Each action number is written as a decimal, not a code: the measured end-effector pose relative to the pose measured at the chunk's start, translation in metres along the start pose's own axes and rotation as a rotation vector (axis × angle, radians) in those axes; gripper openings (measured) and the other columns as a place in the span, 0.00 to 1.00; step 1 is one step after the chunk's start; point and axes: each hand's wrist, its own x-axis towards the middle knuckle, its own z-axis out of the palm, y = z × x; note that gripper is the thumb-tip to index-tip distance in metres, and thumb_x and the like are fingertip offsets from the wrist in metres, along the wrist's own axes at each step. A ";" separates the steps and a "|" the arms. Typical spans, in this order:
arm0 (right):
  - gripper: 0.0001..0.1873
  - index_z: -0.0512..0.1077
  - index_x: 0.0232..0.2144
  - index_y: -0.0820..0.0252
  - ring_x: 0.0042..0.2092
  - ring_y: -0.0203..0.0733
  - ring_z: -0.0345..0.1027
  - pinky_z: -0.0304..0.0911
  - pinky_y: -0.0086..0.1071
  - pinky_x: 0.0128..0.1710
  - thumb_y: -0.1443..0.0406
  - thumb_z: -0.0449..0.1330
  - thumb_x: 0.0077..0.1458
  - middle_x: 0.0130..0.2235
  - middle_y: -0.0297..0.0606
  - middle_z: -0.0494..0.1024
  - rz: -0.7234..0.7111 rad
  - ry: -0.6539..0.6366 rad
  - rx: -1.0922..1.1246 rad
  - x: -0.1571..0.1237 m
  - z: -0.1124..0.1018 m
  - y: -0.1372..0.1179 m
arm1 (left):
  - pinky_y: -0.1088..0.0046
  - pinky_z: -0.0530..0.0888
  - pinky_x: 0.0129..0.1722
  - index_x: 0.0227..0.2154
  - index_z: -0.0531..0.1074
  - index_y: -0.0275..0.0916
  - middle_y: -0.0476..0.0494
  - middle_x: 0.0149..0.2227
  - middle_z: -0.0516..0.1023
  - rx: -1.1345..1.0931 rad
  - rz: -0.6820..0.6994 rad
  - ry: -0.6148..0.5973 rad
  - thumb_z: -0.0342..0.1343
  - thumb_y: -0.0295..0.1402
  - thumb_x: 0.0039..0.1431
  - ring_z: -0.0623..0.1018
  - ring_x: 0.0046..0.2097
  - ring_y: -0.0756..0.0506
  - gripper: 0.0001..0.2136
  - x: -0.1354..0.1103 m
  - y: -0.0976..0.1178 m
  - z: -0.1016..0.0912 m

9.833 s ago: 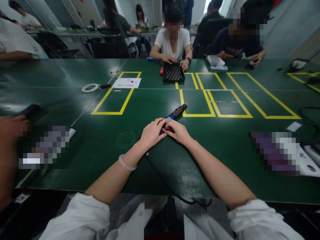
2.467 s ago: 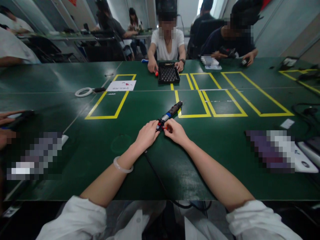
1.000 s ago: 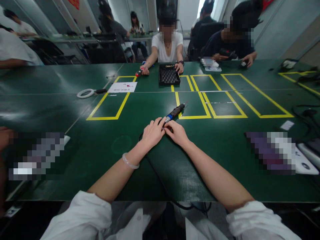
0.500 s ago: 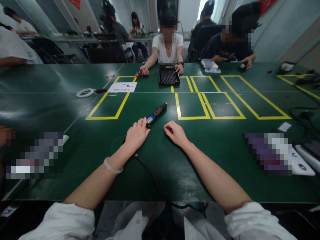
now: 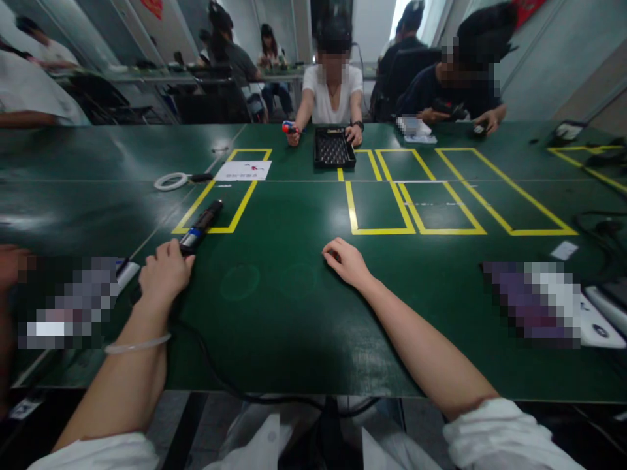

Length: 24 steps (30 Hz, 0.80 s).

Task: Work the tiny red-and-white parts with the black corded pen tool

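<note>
As L hand (image 5: 165, 277) grips elec. screwdriver (image 5: 200, 228), R hand (image 5: 347, 261) touches tbl (image 5: 294, 339).

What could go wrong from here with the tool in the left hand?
1. Snag: the black cable runs over the near edge of the table toward the wearer's lap, so a shift of the legs might tug it.
2. Bump: the left hand grips the tool right beside a pixelated item, so a sideways move could knock it.

Black, blue-banded tool (image 5: 197, 231), aslant
</note>
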 end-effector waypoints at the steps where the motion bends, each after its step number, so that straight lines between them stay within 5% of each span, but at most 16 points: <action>1: 0.05 0.70 0.35 0.57 0.32 0.34 0.64 0.58 0.29 0.35 0.66 0.54 0.61 0.36 0.34 0.69 0.004 -0.003 -0.002 0.000 0.000 0.000 | 0.56 0.67 0.47 0.61 0.53 0.29 0.22 0.62 0.60 -0.009 -0.033 0.006 0.40 0.45 0.66 0.68 0.54 0.28 0.28 0.001 -0.008 0.003; 5: 0.06 0.71 0.35 0.57 0.32 0.34 0.64 0.58 0.28 0.35 0.66 0.54 0.61 0.36 0.34 0.70 0.020 -0.008 -0.001 -0.001 -0.001 -0.001 | 0.57 0.66 0.47 0.60 0.55 0.31 0.25 0.63 0.60 -0.038 -0.125 0.061 0.39 0.45 0.65 0.66 0.54 0.28 0.27 0.002 -0.025 0.010; 13: 0.06 0.71 0.34 0.58 0.32 0.34 0.64 0.58 0.29 0.35 0.66 0.54 0.61 0.36 0.35 0.70 0.018 -0.014 0.000 0.000 -0.002 -0.002 | 0.58 0.66 0.47 0.56 0.63 0.36 0.28 0.57 0.65 -0.011 -0.121 0.247 0.45 0.46 0.63 0.66 0.54 0.31 0.24 -0.007 -0.018 0.005; 24: 0.06 0.71 0.35 0.57 0.32 0.34 0.63 0.58 0.28 0.35 0.66 0.54 0.61 0.35 0.34 0.69 0.018 -0.011 -0.003 -0.001 -0.002 -0.002 | 0.62 0.70 0.40 0.47 0.69 0.35 0.32 0.49 0.71 -0.115 -0.208 0.136 0.52 0.42 0.58 0.73 0.46 0.35 0.20 -0.001 -0.023 0.002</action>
